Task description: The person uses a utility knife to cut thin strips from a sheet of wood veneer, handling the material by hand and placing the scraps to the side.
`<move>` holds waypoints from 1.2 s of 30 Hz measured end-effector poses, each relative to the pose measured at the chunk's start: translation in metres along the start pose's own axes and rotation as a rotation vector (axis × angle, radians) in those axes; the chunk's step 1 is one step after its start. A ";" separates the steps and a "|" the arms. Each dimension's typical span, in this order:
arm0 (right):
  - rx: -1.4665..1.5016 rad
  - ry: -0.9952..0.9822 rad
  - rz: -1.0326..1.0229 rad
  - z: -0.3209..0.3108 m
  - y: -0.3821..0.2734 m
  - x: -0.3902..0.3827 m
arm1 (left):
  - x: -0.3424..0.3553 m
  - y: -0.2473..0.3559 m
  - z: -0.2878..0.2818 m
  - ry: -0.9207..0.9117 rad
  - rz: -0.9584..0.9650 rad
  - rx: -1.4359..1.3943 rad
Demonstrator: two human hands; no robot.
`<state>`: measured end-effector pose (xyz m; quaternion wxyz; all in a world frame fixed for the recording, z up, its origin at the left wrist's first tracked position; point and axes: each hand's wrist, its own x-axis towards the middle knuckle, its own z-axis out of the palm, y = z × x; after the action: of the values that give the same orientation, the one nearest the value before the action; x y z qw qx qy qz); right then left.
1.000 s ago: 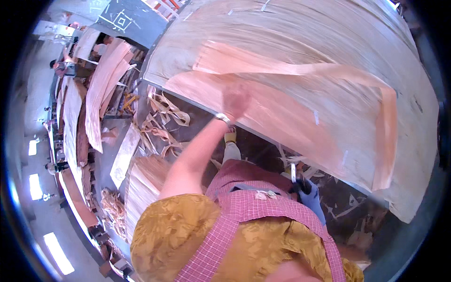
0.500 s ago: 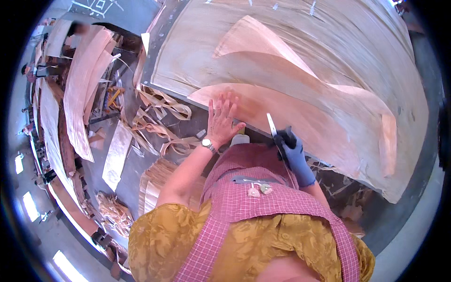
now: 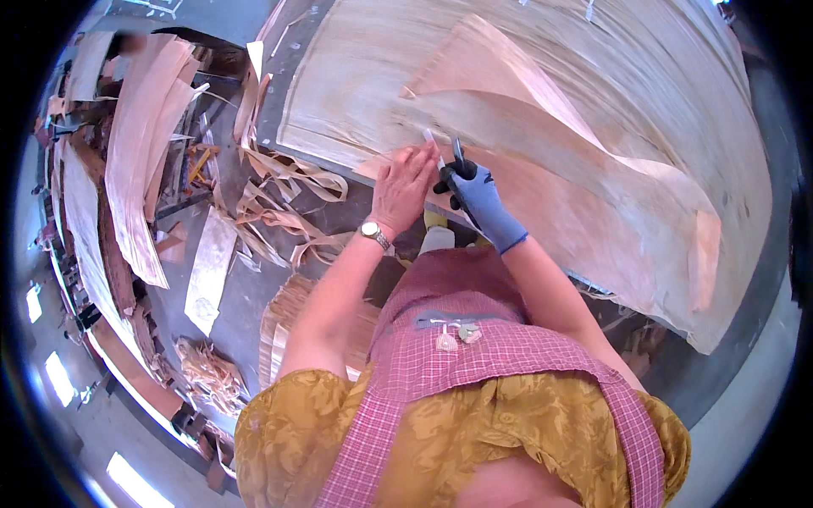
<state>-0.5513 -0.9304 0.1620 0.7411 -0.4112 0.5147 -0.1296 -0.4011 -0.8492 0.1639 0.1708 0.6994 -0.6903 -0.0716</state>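
My bare left hand [image 3: 401, 190], with a watch at the wrist, lies over the near edge of a pinkish wood veneer sheet [image 3: 550, 216], its fingers stretched and close together. Right beside its fingertips, my right hand [image 3: 476, 196] in a blue and black glove is closed on a knife. The knife's pale narrow blade [image 3: 430, 140] points away from me over the veneer; its handle is mostly hidden in the glove. A curled veneer flap [image 3: 500, 118] rises behind both hands. Underneath lies a large greyish veneer stack [image 3: 339, 102].
Veneer strips [image 3: 296, 173] hang and lie tangled left of the table edge [image 3: 284, 85]. Further left stand long veneer pieces [image 3: 140, 161], and a flat offcut [image 3: 210, 271] lies on the floor. Shavings [image 3: 207, 372] are heaped at lower left. A small veneer piece [image 3: 705, 254] lies at right.
My right hand has moved left and away from me with the knife, up to my left hand's fingertips. The left hand's spread fingers have come together. The view has shifted slightly.
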 end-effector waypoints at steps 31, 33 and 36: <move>-0.181 -0.028 -0.166 -0.025 -0.059 -0.044 | 0.005 0.008 0.007 0.222 -0.047 -0.345; -0.171 -0.122 -0.280 0.023 -0.048 -0.013 | -0.029 -0.011 0.007 0.351 -0.351 -0.391; -0.859 0.033 -0.401 0.077 -0.025 0.051 | -0.037 -0.022 -0.005 0.397 -0.539 -0.375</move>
<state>-0.4566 -0.9410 0.1572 0.4560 -0.7696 0.4439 -0.0522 -0.3795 -0.8124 0.1562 0.4013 0.8126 -0.4102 -0.1021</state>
